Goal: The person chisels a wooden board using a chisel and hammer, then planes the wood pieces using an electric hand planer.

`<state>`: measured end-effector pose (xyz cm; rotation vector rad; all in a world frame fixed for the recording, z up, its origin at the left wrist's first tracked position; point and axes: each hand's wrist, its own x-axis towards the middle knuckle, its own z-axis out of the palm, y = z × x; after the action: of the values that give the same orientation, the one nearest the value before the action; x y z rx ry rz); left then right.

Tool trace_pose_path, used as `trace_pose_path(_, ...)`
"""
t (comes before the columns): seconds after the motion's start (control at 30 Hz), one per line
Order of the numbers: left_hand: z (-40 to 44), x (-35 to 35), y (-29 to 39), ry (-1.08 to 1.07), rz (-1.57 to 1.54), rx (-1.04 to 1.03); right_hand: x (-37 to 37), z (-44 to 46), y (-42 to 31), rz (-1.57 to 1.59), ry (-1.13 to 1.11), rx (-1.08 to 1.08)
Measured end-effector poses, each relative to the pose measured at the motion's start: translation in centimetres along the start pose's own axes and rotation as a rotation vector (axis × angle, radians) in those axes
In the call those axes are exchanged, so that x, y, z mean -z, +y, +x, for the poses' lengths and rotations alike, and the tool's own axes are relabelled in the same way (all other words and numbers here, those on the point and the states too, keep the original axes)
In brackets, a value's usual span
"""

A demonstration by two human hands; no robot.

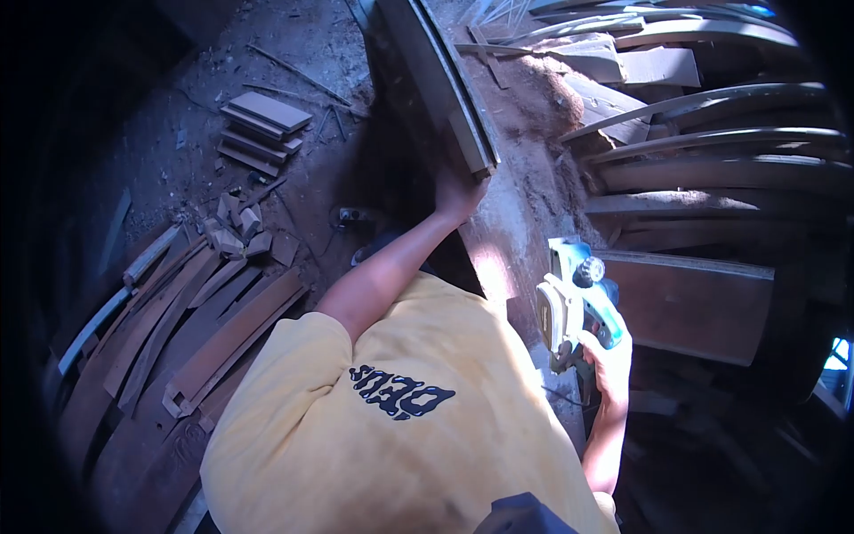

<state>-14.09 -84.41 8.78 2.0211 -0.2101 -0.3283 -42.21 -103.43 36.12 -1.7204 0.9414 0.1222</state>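
Observation:
My right hand (610,354) is closed around the handle of a blue electric hand planer (580,287), held up at my right side with its front knob facing away from me. Ahead of me, my left hand (459,198) grips the near end of a long wooden board (431,80), which stands on edge and runs away toward the top of the view. The left fingers are partly hidden behind the board. A pale dusty work surface (507,205) lies between the board and the planer.
Curved wooden pieces (712,160) are piled at the right, beside a wide flat panel (685,303). On the left floor lie stacked short boards (267,120), small offcuts (240,222) and long slats (178,329). A power socket (353,214) sits near my feet.

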Motion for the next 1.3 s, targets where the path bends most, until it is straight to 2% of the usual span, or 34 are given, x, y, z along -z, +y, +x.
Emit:
trace_pose_path(0.03,-0.2,-0.1,0.2,0.001,-0.002,0.008,-0.4,1.4,-1.3,0.005,-0.051,-0.01)
trace_pose_path(0.07,-0.4,-0.4,0.5,0.154,0.034,-0.104,-1.9,2.4,-2.5,0.064,-0.03,0.062)
trace_pose_path(0.1,-0.4,-0.5,0.6,0.308,0.069,-0.213,-2.8,3.5,-3.1,-0.093,0.0,0.176)
trace_pose_path(0.17,-0.5,-0.4,0.7,0.298,0.086,-0.197,-4.7,5.3,-6.2,-0.287,0.011,0.264)
trace_pose_path(0.27,-0.9,-0.3,1.8,0.301,0.086,-0.153,-7.6,6.5,-12.4,-0.348,-0.05,0.257)
trace_pose_path(0.33,-0.4,-0.8,1.3,0.317,0.063,-0.117,-9.5,7.0,-15.0,-0.573,-0.011,0.408)
trace_pose_path(0.37,-0.3,-1.5,0.1,0.236,-0.218,-0.06,-10.0,7.8,-15.0,-0.592,-0.049,0.486)
trace_pose_path(0.4,-0.2,-2.2,-0.8,0.203,-0.345,-0.06,-10.9,8.6,-15.0,-0.508,-0.054,0.595)
trace_pose_path(0.47,-0.1,-3.4,-2.6,0.141,-0.602,-0.047,-11.4,9.3,-15.3,-0.436,-0.155,0.419)
trace_pose_path(0.57,-1.4,-1.2,0.5,0.295,-0.386,-0.233,-12.6,9.9,-16.6,-0.428,-0.169,0.396)
trace_pose_path(0.67,-1.5,-1.4,-0.3,0.205,-0.514,-0.101,-13.4,11.0,-16.7,-0.44,-0.158,0.454)
trace_pose_path(0.77,-1.7,-1.2,-0.6,0.265,-0.265,-0.211,-13.9,11.1,-17.5,-0.385,-0.197,0.445)
trace_pose_path(0.87,-1.7,-1.5,-0.3,0.291,-0.427,-0.157,-13.9,11.7,-17.0,-0.377,-0.178,0.466)
trace_pose_path(0.97,-2.0,-3.2,-3.1,0.099,-0.102,-0.106,-14.8,12.6,-18.7,-0.359,-0.223,0.392)
trace_pose_path(1.07,-1.2,-1.2,-0.6,0.257,-0.137,-0.199,-16.9,14.2,-20.4,-0.436,-0.178,0.426)
trace_pose_path(1.17,-0.2,-0.5,0.2,0.081,-0.212,-0.223,-18.6,16.9,-22.0,-0.494,-0.173,0.552)
trace_pose_path(1.27,0.2,-1.1,0.7,0.249,0.057,-0.191,-20.7,19.6,-24.8,-0.379,-0.199,0.574)
trace_pose_path(1.3,0.2,0.0,2.0,0.254,0.054,-0.166,-21.7,20.4,-25.7,-0.343,-0.205,0.571)
